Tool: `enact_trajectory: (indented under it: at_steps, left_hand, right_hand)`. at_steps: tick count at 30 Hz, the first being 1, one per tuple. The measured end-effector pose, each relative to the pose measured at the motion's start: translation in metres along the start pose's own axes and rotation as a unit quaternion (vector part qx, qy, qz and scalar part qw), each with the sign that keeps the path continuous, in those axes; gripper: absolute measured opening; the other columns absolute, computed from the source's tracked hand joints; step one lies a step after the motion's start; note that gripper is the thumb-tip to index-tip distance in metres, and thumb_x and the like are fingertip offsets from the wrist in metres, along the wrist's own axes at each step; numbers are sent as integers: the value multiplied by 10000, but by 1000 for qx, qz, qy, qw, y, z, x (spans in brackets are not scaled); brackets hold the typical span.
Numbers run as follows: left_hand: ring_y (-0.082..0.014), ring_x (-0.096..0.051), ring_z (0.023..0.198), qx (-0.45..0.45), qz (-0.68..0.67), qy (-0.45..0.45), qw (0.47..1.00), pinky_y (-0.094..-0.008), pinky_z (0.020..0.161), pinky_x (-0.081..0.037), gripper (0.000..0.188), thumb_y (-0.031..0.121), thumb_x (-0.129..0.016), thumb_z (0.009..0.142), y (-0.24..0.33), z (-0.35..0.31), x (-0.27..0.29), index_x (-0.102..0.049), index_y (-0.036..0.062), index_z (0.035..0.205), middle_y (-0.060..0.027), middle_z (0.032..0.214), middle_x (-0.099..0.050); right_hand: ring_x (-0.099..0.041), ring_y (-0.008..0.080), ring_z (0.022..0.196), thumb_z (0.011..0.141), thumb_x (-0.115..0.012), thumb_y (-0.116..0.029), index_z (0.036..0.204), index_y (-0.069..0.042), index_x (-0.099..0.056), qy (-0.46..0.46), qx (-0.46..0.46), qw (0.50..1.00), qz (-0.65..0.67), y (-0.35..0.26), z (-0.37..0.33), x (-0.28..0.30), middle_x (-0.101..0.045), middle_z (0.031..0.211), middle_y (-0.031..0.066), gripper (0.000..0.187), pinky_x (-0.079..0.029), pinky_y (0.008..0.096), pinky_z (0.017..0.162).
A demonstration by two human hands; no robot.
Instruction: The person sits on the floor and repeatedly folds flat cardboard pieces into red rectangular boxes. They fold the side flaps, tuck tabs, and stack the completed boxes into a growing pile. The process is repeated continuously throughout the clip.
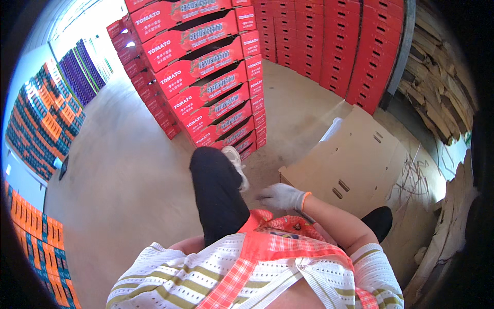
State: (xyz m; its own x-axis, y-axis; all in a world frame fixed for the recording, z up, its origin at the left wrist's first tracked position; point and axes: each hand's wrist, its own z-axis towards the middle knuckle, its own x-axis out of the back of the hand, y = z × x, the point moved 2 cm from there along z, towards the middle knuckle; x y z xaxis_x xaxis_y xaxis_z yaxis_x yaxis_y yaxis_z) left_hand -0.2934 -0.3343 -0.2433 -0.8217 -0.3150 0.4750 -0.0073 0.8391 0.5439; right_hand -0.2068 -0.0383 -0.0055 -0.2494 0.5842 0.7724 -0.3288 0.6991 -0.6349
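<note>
My right hand (282, 197), in a pale grey work glove with an orange cuff, hangs in front of my red checked apron (296, 247). Its fingers reach loosely to the left, slightly blurred, and I see nothing in them. Nearest to it is a large flat brown cardboard piece (339, 162) with slots, low on the floor to the right; the hand looks apart from it. My left hand is out of sight; only a bit of the left forearm (189, 245) shows beside my body. Ahead rises a tall stack of red printed tomato cartons (216, 90).
My dark-trousered leg and white shoe (236, 167) are stepping close to the stack's base. More red cartons (334, 46) line the back right. Flattened cardboard (437, 77) is piled at the right. Orange and dark green crates (43, 118) and purple ones (85, 69) stand left.
</note>
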Motion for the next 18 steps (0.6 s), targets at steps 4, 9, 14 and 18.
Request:
enact_trajectory:
  at_steps: [4,9,14,18]
  left_hand:
    - [-397,-553,1182,27,-9,6,1000,-435,1028,-418,602,483,-557,877,-20,-20,-10,-572,31,1276,-246,1234,-597]
    - [-396,-559,1172,56,-15,-6,998,-437,1022,-423,593,483,-555,877,-42,-40,-36,-580,37,1268,-243,1222,-605]
    - [-396,-566,1162,58,-3,-25,998,-438,1016,-428,584,482,-554,878,-43,-36,-69,-588,43,1260,-241,1209,-612]
    - [-395,-572,1154,45,9,-33,998,-439,1011,-432,576,482,-553,878,-33,-20,-95,-594,47,1254,-239,1199,-617]
  right_hand:
    - [-643,371,999,901,-501,-284,1115,-82,-660,-150,-163,964,-150,86,-64,-49,-655,1114,201,334,-504,448,872]
    - [-631,351,1071,904,-488,-330,1136,-99,-670,-236,-343,904,-98,136,-144,-121,-658,1160,184,374,-491,430,911]
    - [-600,341,1132,882,-523,-369,1112,-92,-694,-177,-275,945,9,144,-157,-163,-659,1171,172,398,-474,418,943]
    - [-598,347,1132,880,-503,-370,1115,-92,-688,-196,-305,932,-5,152,-185,-164,-649,1172,192,408,-468,426,950]
